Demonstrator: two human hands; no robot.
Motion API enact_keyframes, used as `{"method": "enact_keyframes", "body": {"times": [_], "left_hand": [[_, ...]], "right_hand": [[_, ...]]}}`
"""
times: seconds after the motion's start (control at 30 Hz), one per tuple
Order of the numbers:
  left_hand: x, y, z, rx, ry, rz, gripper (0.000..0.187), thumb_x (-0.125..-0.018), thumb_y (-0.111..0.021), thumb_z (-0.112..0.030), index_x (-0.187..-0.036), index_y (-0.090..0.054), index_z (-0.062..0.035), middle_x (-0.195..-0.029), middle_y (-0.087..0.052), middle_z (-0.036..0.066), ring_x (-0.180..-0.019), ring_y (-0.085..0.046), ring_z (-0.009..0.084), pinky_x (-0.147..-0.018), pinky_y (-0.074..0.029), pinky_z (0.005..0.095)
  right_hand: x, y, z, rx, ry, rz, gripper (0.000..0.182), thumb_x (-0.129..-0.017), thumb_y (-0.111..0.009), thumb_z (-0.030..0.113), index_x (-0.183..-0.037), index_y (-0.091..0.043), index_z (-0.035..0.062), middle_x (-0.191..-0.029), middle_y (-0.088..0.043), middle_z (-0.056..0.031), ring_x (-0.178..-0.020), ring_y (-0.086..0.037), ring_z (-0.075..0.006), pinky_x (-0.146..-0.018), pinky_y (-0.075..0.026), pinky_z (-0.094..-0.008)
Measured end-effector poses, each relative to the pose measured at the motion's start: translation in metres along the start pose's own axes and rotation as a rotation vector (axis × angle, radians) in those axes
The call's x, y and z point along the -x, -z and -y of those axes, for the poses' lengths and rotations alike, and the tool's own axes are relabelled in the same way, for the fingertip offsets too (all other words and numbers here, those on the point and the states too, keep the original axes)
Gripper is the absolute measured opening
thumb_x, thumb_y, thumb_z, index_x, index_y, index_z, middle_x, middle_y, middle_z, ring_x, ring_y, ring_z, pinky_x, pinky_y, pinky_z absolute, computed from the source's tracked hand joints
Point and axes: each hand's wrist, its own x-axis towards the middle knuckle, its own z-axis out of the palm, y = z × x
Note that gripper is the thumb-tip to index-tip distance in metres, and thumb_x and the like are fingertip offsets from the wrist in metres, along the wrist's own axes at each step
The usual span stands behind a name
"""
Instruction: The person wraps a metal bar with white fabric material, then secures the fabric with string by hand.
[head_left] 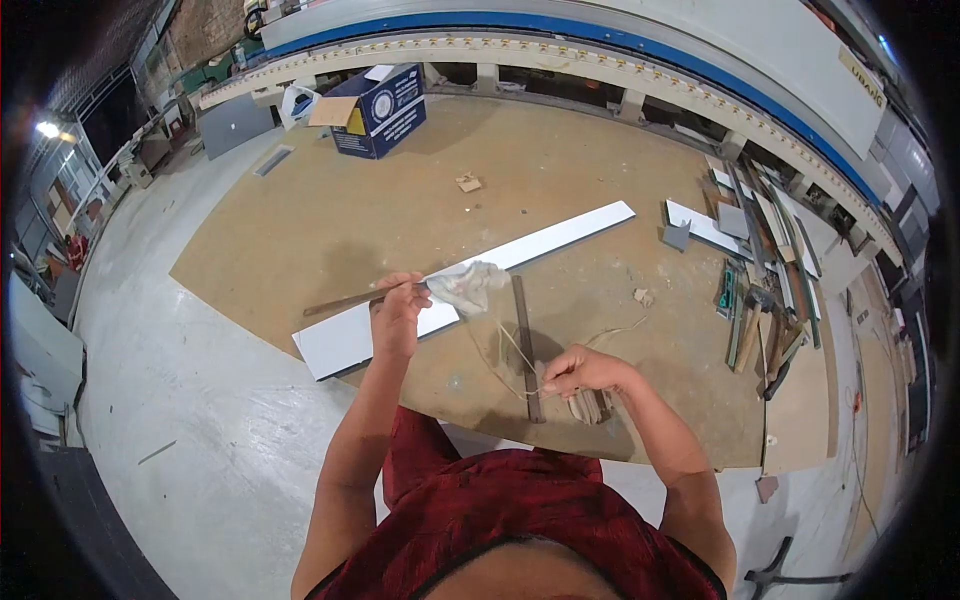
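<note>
My left hand (398, 308) is closed round a thin brown stick (345, 302) above the table. At the stick's right end hangs a bunched whitish cloth (468, 289). My right hand (588, 370) pinches a thin pale cord (513, 386), which runs in a loose loop up to the cloth. Behind the left hand lies a long white board (560, 233) with a dark edge. A narrow dark strip (524, 340) lies between my hands on the table. Close below the right hand sits a small stack of wooden pieces (590, 405), partly covered by it.
The brown table (400, 190) carries a blue cardboard box (385, 112) at the back left. On the right are a hammer (758, 305), other tools and a pile of strips (770, 225). A long machine (560, 60) borders the back edge.
</note>
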Motion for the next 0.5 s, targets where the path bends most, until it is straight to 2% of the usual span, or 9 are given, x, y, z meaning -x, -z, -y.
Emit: {"method": "enact_keyframes", "body": {"times": [0.17, 0.27, 0.37, 0.47, 0.5], "left_hand": [[-0.012, 0.032, -0.002, 0.362, 0.01, -0.113, 0.015, -0.083, -0.053, -0.011, -0.097, -0.052, -0.004, -0.094, -0.058, 0.009, -0.077, -0.055, 0.0205, -0.071, -0.049, 0.032], [-0.011, 0.035, -0.008, 0.342, 0.0, -0.138, 0.015, -0.083, -0.053, -0.011, -0.096, -0.053, -0.0038, -0.095, -0.059, 0.009, -0.076, -0.056, 0.0204, -0.071, -0.049, 0.0317], [-0.001, 0.022, -0.012, 0.343, 0.011, -0.062, 0.013, -0.083, -0.052, -0.009, -0.095, -0.053, -0.0033, -0.096, -0.059, 0.009, -0.076, -0.057, 0.0197, -0.071, -0.05, 0.0313], [0.006, 0.006, -0.017, 0.33, 0.045, 0.04, 0.012, -0.082, -0.052, -0.007, -0.094, -0.054, -0.0033, -0.095, -0.059, 0.009, -0.076, -0.057, 0.0194, -0.07, -0.051, 0.0311], [0.009, 0.001, -0.017, 0.342, 0.067, 0.05, 0.012, -0.082, -0.051, -0.006, -0.093, -0.053, -0.0035, -0.095, -0.059, 0.01, -0.076, -0.057, 0.0192, -0.07, -0.051, 0.0309]], "right_hand": [[0.0, 0.011, -0.02, -0.137, 0.052, -0.097, 0.018, -0.08, -0.063, 0.02, -0.08, -0.064, 0.0018, -0.068, -0.058, 0.0004, -0.053, -0.05, -0.0064, -0.052, -0.041, -0.0203], [0.002, 0.016, -0.025, -0.15, -0.037, -0.107, 0.021, -0.079, -0.063, 0.018, -0.089, -0.063, -0.0002, -0.067, -0.059, -0.0025, -0.054, -0.053, -0.0073, -0.051, -0.043, -0.021], [0.008, 0.011, -0.001, 0.178, -0.2, -0.189, 0.034, -0.078, -0.065, 0.022, -0.104, -0.058, 0.0009, -0.074, -0.059, -0.003, -0.052, -0.052, -0.0074, -0.048, -0.041, -0.0205], [0.008, 0.012, 0.034, 0.154, -0.108, -0.52, 0.054, -0.073, -0.069, 0.024, -0.118, -0.049, 0.0012, -0.093, -0.059, -0.0085, -0.049, -0.049, -0.0073, -0.046, -0.041, -0.0214], [0.001, 0.014, 0.038, 0.106, -0.012, -0.572, 0.052, -0.073, -0.068, 0.022, -0.117, -0.049, 0.002, -0.092, -0.058, -0.0069, -0.049, -0.049, -0.0073, -0.045, -0.04, -0.0213]]}}
